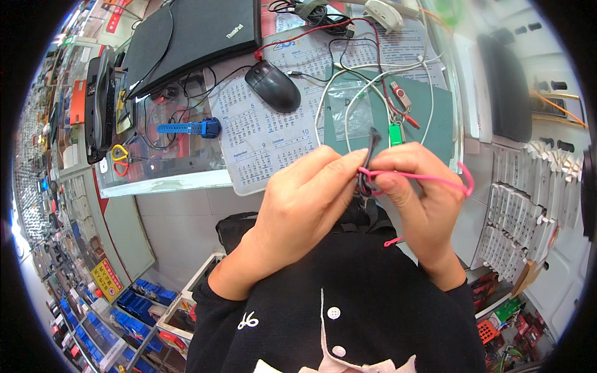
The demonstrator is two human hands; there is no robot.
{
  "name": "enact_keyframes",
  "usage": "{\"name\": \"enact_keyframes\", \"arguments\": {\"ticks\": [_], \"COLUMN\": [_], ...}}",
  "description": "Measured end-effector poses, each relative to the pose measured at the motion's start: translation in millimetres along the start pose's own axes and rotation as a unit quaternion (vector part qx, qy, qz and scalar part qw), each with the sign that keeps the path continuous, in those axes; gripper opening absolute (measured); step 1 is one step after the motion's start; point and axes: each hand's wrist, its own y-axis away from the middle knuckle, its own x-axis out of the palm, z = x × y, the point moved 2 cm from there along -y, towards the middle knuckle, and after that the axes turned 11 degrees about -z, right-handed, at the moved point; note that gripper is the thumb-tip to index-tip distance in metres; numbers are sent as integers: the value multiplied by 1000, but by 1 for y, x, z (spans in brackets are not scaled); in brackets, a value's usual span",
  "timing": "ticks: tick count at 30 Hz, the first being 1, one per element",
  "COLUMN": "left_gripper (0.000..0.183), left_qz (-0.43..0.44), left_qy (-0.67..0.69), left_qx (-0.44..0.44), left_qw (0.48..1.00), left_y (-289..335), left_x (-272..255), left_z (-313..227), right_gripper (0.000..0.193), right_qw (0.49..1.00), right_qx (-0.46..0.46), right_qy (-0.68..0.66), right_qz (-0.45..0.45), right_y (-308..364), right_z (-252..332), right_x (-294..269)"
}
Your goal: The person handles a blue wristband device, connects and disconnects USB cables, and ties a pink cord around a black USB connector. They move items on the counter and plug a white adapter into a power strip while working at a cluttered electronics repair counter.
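My left hand (308, 196) is closed in a pinch on a small bundled black cord (365, 180), held above the near edge of the counter. A thin pink cord (429, 176) crosses that bundle and runs over the fingers of my right hand (420, 202). My right thumb and forefinger are pressed together on the pink cord beside the black bundle. It bends into a loop by my right knuckles, and a pink end (393, 241) hangs below the hand. The fingers partly hide how the two cords cross.
On the counter lie a black laptop (199, 43), a black mouse (273, 87), a calendar sheet (249, 143), a blue watch (193, 128), scissors (119, 158), a plastic bag (349, 112), a red USB stick (401, 94) and white cables (321, 112). Blue bins (134, 308) stand lower left.
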Motion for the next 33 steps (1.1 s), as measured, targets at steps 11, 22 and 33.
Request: {"name": "enact_keyframes", "arguments": {"ticks": [11, 22, 33], "left_gripper": [22, 13, 18], "left_qz": [-86, -41, -96], "left_qy": [-89, 309, 113], "left_qx": [43, -94, 20], "left_qw": [991, 946, 989], "left_y": [-4, -11, -12], "left_x": [4, -6, -10], "left_z": [-1, 9, 8], "right_gripper": [27, 16, 14], "right_qw": [998, 897, 944], "right_qx": [-25, 299, 213], "right_qy": [47, -325, -250], "right_qz": [-44, -33, 17], "right_y": [0, -20, -18], "right_z": [-6, -21, -15], "right_x": [8, 1, 11]}}
